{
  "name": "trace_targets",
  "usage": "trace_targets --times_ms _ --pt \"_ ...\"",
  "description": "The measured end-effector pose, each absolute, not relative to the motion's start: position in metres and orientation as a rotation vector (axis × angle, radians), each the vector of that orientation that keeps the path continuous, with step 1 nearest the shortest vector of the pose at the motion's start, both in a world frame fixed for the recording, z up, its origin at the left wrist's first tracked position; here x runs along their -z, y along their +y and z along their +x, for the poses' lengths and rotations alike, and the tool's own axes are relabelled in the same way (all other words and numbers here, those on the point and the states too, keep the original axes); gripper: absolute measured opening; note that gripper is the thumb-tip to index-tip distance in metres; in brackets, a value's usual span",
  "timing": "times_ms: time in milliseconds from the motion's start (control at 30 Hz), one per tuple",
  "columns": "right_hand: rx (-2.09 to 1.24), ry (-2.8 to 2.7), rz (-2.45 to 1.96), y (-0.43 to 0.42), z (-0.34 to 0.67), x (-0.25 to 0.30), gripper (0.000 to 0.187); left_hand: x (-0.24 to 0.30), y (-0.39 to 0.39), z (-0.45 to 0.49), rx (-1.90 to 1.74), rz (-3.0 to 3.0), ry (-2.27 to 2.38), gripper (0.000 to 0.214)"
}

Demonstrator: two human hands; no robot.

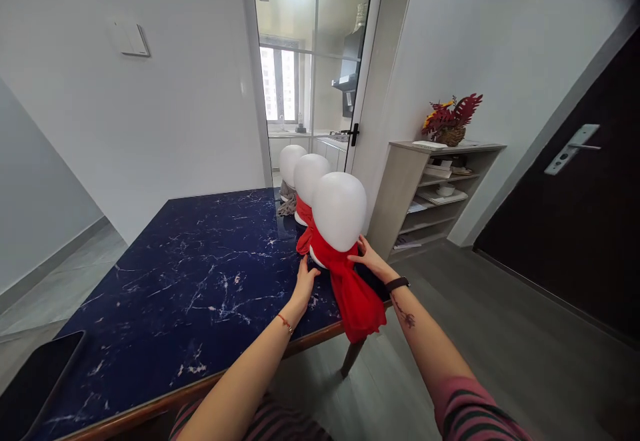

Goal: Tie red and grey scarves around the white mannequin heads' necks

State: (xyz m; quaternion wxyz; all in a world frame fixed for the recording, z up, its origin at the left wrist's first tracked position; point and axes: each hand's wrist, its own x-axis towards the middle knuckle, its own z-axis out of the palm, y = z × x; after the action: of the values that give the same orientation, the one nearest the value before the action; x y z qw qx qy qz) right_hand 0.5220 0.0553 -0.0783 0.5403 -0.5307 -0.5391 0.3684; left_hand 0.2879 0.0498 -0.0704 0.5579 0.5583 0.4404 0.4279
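A smooth white mannequin head [340,211] stands upright near the table's right end. Wrapped around its neck is a red scarf [355,297], whose long end hangs down over the table edge. On the right side of the neck, my right hand [373,261] grips the scarf, thumb in front and fingers partly hidden behind. My left hand [301,287] is at the lower left of the head, thumb and forefinger apart, fingertips close to the bunched red cloth. Behind are a second white head [311,173] with red cloth and a third white head [291,163] with grey cloth [287,204].
The dark blue marbled table [200,274] has a wooden edge. A black phone-like device [40,387] lies at its near left corner. Beyond stands a glass door [315,61]. A shelf unit [410,194] with a flower basket [451,135] is at right, beside a dark door [575,227].
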Motion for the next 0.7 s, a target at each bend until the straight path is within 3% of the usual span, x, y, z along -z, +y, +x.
trace_targets --times_ms 167,367,567,700 --pt "-0.67 -0.983 -1.417 -0.003 0.505 0.092 0.085 0.084 0.003 0.213 -0.887 1.665 1.175 0.051" --pt "-0.013 -1.304 -1.436 -0.088 0.403 0.074 0.026 0.083 -0.046 0.129 -0.946 2.251 1.393 0.03" --pt "-0.104 -1.765 -1.165 -0.109 0.299 0.084 0.029 0.083 -0.076 0.079 -0.919 2.4 1.625 0.037" --pt "0.058 -1.753 -1.234 -0.094 0.271 0.117 0.028 0.086 -0.081 0.073 -0.917 2.36 1.623 0.038"
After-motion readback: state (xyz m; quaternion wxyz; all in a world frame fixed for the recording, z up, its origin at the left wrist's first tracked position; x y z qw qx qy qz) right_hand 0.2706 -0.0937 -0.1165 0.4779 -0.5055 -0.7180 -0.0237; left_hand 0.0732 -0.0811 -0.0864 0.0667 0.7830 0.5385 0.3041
